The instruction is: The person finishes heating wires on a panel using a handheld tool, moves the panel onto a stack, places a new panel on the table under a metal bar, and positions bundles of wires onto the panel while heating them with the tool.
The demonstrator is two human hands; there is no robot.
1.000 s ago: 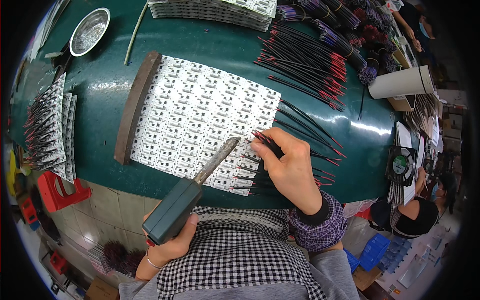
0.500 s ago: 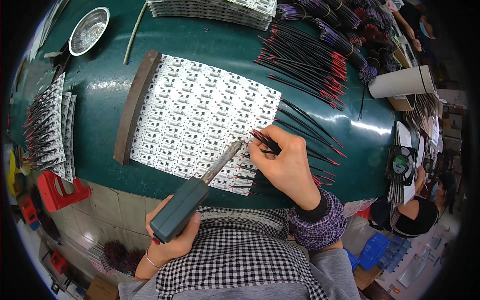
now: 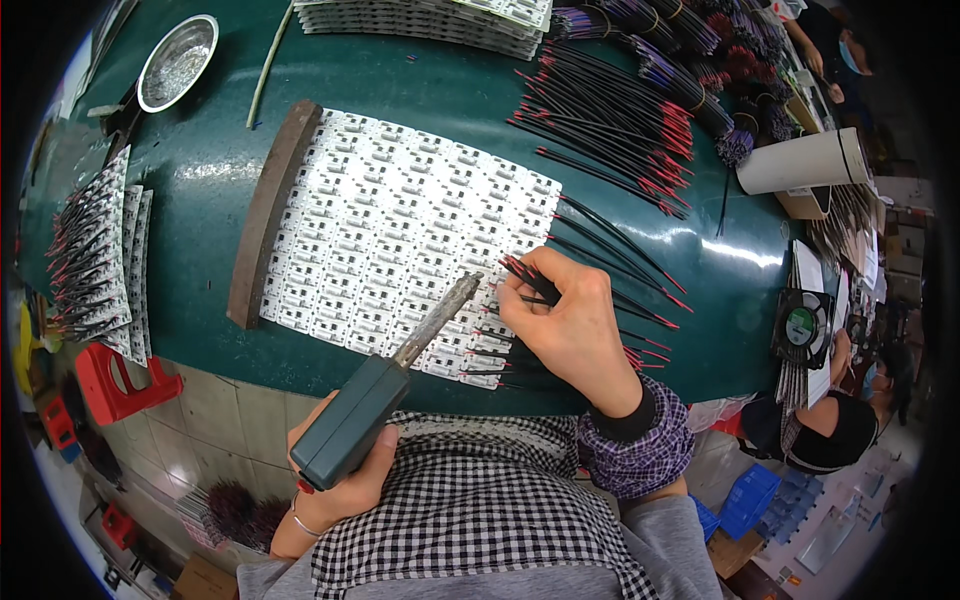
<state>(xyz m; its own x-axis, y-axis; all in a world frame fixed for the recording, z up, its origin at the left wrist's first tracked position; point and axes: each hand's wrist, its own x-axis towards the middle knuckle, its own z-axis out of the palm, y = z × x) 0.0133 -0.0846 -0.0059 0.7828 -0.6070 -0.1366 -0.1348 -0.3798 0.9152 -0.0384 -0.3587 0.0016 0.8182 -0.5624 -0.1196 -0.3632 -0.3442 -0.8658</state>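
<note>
My left hand (image 3: 358,487) is wrapped around the dark green handle of a soldering iron (image 3: 352,420), whose tip lies over a white circuit board panel (image 3: 400,225). Short of my right fingers, the tip stands a small gap to their left. My right hand (image 3: 578,315) pinches several black wires with red ends (image 3: 522,272) at the panel's right edge. More black wires (image 3: 625,245) run out from that edge, above and below this hand. Part of the lower wires is hidden behind my right hand. A brown bar (image 3: 268,225) lies along the panel's left edge.
Loose black-and-red wires (image 3: 610,125) lie at the far right, with tied wire bundles behind. Stacked panels (image 3: 425,30) sit at the back. At left are a metal bowl (image 3: 180,63) and wired panels (image 3: 95,255). A small fan (image 3: 803,328) and another person (image 3: 850,425) are at right.
The soldering iron has shifted slightly left, its tip drawing back from the wires at my right fingers. My right hand stays almost where it was, still pinching the wires.
</note>
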